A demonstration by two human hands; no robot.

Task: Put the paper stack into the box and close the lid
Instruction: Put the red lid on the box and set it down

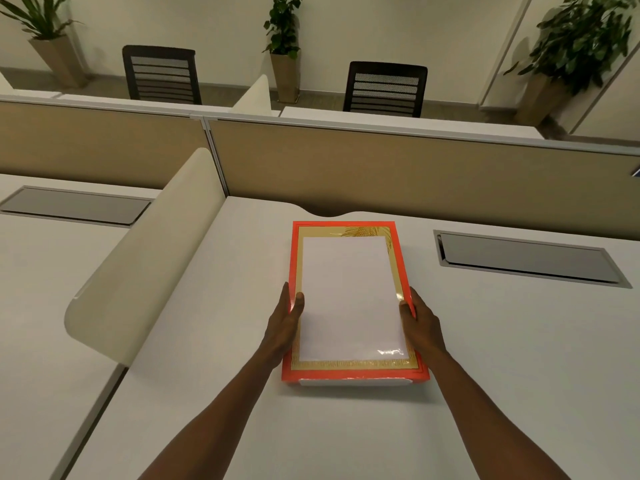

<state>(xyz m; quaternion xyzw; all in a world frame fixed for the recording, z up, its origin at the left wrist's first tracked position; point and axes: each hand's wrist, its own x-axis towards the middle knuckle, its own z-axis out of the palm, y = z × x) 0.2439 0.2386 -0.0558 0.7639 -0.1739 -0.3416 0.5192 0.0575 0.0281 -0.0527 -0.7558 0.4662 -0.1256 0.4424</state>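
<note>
A flat red box [349,303] with a gold inner border lies on the white desk [485,341], lengthwise away from the person, midway between the desk's left and right edges and closer to its far edge than to the near one. A white paper stack [349,299] sits within the gold border, its far edge near the box's far rim. A white edge shows under the box's near rim; what it belongs to cannot be told. The left hand [285,320] grips the box's left side, thumb laid over the rim touching the paper's left edge, fingers hidden beneath. The right hand [420,322] clasps the right side likewise, thumb on the rim at the paper's edge. A grey cable hatch [530,258] is set into the desk toward the far right corner. A cream divider [152,258] stands along the desk's left edge.
</note>
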